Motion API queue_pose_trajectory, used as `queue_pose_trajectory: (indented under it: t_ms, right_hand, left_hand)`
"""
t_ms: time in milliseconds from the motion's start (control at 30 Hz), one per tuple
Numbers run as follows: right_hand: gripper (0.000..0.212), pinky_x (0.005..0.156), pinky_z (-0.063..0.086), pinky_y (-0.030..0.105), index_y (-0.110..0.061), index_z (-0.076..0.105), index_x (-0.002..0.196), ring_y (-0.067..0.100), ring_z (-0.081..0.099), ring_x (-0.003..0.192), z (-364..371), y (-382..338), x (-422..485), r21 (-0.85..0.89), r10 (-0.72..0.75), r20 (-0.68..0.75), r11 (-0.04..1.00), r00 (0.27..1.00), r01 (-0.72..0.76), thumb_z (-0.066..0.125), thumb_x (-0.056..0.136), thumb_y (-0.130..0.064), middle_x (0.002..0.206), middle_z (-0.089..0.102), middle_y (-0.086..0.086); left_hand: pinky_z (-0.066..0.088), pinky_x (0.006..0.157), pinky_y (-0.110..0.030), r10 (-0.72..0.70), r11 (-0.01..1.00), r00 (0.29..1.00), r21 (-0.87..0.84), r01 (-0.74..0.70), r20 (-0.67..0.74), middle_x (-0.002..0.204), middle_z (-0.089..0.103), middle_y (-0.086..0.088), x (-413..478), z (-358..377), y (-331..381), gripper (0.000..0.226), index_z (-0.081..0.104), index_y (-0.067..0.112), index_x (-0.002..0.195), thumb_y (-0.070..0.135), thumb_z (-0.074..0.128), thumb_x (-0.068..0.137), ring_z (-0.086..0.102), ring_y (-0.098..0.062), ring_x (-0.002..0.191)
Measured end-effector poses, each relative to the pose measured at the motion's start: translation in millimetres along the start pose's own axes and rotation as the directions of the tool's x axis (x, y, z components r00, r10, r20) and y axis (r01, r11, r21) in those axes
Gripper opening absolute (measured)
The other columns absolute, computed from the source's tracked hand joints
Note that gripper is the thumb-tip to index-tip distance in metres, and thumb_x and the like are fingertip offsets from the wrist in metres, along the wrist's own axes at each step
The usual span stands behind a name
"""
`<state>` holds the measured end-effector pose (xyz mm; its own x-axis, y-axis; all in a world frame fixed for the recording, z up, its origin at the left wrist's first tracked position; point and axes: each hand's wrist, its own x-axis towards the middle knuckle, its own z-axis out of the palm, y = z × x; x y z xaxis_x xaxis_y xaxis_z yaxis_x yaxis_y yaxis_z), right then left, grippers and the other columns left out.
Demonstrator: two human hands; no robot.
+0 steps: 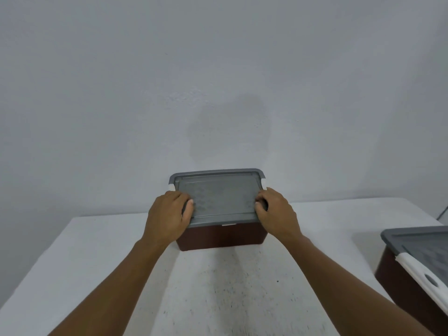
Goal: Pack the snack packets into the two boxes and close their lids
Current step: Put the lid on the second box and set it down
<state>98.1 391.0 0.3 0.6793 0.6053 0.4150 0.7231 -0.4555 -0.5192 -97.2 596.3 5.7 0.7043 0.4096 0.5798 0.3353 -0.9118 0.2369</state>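
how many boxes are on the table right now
2. The middle box sits far back on the table, its grey lid gripped at both ends by the left hand and right hand. The second box is at the view's right edge, lidded, partly cut off.

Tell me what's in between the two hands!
The gray lid of the brown box, seen in the head view. The left hand holds its left edge, the right hand its right edge.
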Motion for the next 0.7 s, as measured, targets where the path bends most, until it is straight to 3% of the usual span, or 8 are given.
queue_pose_trajectory:
  t_ms: [200,333,467,567,700]
  right_hand:
    - [0.018,0.076,0.046,0.03,-0.021,0.069,0.095,0.011,0.058,0.084,-44,2,-30,-0.169,-0.1,0.036,0.98,0.994,0.105,0.054,0.093,-0.03,0.094,0.069,-0.007]
    - [0.019,0.084,0.049,0.035,-0.023,0.07,0.101,0.015,0.066,0.089,-90,16,-48,-0.255,-0.123,0.007,0.959,0.992,0.12,0.055,0.092,-0.032,0.101,0.072,-0.008]
    - [0.019,0.086,0.047,0.038,-0.025,0.066,0.105,0.015,0.062,0.095,-152,55,-73,-0.333,-0.04,-0.014,0.942,0.999,0.033,0.052,0.093,-0.031,0.102,0.07,-0.012]
    - [0.024,0.09,0.044,0.04,-0.027,0.064,0.111,0.016,0.057,0.105,-203,104,-98,-0.421,0.089,0.017,0.904,0.996,-0.074,0.049,0.094,-0.033,0.107,0.068,-0.01]
    - [0.023,0.092,0.046,0.043,-0.026,0.066,0.109,0.022,0.056,0.106,-256,172,-131,-0.437,0.225,0.024,0.879,0.974,-0.192,0.054,0.09,-0.034,0.112,0.067,-0.001]
  left_hand:
    - [0.042,0.069,-0.03,0.079,0.995,0.989,0.047,-0.086,0.127,0.097,0.06,0.004,-8,3,36,0.036,0.062,0.019,0.098,0.044,0.036,0.097,0.056,-0.015,0.087]
    - [0.046,0.088,-0.035,0.111,0.993,0.985,-0.04,-0.107,0.135,0.109,0.06,0.001,-16,17,84,0.032,0.059,0.02,0.11,0.044,0.044,0.095,0.054,-0.017,0.098]
    - [0.024,0.115,-0.044,0.086,0.994,0.984,0.05,-0.095,0.155,0.139,0.048,-0.006,-30,41,133,0.051,0.048,0.016,0.134,0.043,0.054,0.093,0.04,-0.025,0.131]
    - [0.015,0.118,-0.052,0.072,0.993,0.982,0.08,-0.087,0.173,0.148,0.038,-0.014,-43,60,182,0.064,0.042,0.011,0.141,0.045,0.058,0.089,0.028,-0.033,0.14]
    - [0.023,0.115,-0.048,0.038,0.994,0.961,-0.106,-0.009,0.274,0.155,0.024,-0.016,-51,79,251,0.062,0.042,0.012,0.142,0.043,0.058,0.091,0.012,-0.035,0.145]
